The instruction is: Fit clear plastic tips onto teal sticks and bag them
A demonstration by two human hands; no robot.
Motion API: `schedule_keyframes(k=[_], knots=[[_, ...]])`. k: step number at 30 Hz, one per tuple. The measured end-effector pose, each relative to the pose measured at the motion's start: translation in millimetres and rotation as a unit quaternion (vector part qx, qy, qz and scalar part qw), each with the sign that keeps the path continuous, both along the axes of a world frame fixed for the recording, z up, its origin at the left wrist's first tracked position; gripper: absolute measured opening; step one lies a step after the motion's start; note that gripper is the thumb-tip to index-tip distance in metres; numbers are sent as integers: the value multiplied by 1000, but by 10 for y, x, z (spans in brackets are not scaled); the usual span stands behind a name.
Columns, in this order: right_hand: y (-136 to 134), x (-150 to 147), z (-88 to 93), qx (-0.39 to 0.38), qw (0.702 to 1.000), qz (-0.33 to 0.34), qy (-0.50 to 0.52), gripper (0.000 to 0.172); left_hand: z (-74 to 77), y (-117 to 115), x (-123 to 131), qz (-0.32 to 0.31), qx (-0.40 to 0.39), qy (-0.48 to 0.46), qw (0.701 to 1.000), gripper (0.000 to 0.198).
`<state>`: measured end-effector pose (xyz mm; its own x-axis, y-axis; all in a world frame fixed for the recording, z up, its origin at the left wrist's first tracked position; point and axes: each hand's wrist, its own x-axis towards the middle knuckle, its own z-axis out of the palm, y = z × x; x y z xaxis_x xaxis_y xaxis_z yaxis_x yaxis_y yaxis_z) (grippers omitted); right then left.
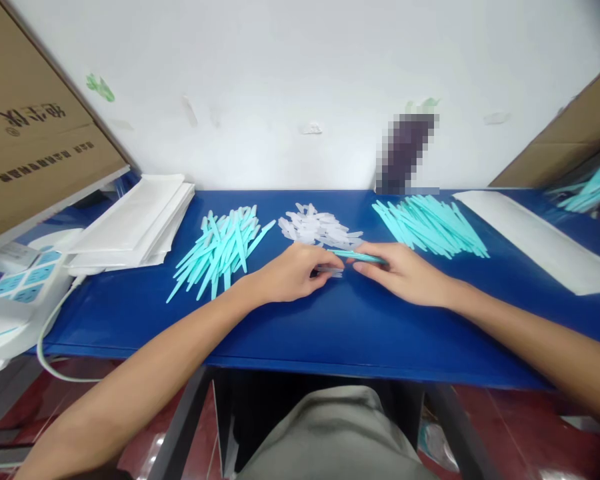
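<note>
My left hand is closed in a pinch on small clear plastic caps, whose ends stick out past the fingertips. Opposite it, my right hand grips slim turquoise sticks that point left, their tips close to the left fingers; how many is unclear. Just behind both hands lies a heap of clear caps. Left of it is a loose pile of turquoise sticks, with pale caps showing on several ends. A denser pile of bare-looking turquoise sticks lies beyond my right hand.
A stack of white envelopes lies on the blue table at left, beside a power strip with a white cable. One long white sheet is at right. Cardboard boxes flank the table; the right one holds more turquoise sticks.
</note>
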<state>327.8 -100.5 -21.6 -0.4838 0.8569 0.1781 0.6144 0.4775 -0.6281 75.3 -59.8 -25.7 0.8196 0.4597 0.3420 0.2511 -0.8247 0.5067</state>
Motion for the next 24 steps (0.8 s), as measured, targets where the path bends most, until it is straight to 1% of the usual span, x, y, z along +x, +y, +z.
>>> schedule_keyframes(k=[6, 9, 12, 18, 20, 24], knots=[[17, -11, 9, -29, 996, -49, 65, 37, -8, -6, 17, 8, -22, -23, 999, 24], [9, -34, 26, -52, 994, -52, 75, 39, -9, 0, 21, 9, -29, -21, 999, 19], [2, -42, 34, -52, 995, -50, 68, 41, -7, 3, 30, 10, -50, -47, 998, 16], [17, 9, 38, -52, 992, -86, 81, 49, 37, -5, 31, 83, -62, -114, 988, 11], [21, 22, 43, -45, 991, -95, 80, 50, 54, -14, 23, 72, -64, -114, 989, 11], [21, 28, 41, -27, 992, -105, 61, 49, 54, -20, 4, 25, -22, -67, 997, 12]])
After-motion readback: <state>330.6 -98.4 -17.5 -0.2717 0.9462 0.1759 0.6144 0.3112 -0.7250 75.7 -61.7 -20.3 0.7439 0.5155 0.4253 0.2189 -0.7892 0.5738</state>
